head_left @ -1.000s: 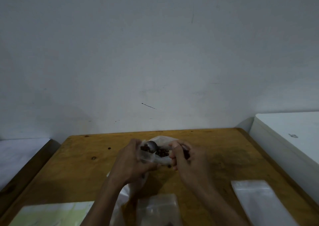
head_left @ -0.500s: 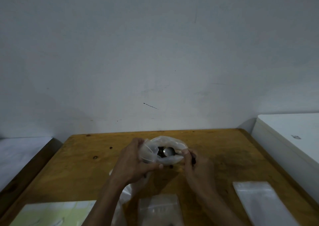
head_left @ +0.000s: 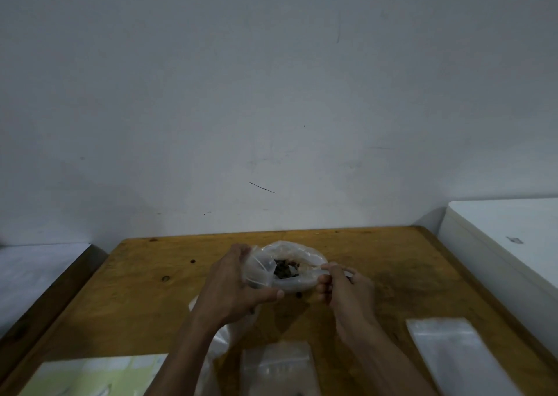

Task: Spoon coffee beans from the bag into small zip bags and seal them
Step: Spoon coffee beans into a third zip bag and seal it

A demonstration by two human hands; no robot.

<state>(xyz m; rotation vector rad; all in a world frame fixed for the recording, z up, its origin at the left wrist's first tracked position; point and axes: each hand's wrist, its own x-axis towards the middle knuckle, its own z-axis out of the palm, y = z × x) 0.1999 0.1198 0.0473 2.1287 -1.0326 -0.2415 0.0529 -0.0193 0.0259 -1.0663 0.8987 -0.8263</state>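
— While the left hand (head_left: pixel 238 287) grips the bag (head_left: pixel 287 270) by its rim, what is listed?
— Item: coffee beans (head_left: pixel 283 270) inside, mouth held wide, above the surface (head_left: pixel 142 290).
— Right hand (head_left: pixel 341 287)?
— Fingers curled, pinching a handle, likely the spoon's; bowl unseen. Zip bags (head_left: pixel 280 368) lie nearby, likely awaiting filling.

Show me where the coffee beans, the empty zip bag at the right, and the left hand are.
coffee beans (head_left: pixel 283 269): head view, on the dark heap inside the open bag.
empty zip bag (head_left: pixel 450 353): head view, on its flat middle.
left hand (head_left: pixel 229 284): head view, on the back of the hand.
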